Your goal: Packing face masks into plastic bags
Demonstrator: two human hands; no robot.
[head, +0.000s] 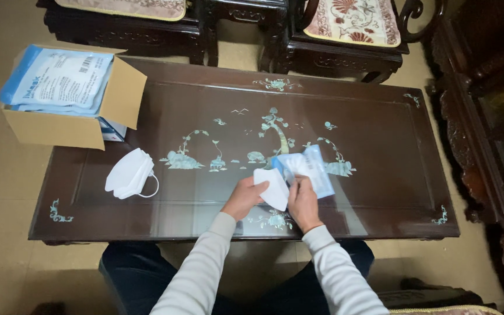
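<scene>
My left hand grips the left end of a folded white face mask just above the dark wooden table. My right hand holds a clear and blue plastic mask wrapper from which the mask is partly out. Both hands are close together near the table's front edge, at its middle. A small stack of folded white masks lies on the table to the left, apart from my hands.
An open cardboard box with several blue and white mask packets stands at the table's far left corner. Dark carved chairs with patterned cushions stand behind the table. A dark cabinet lines the right side.
</scene>
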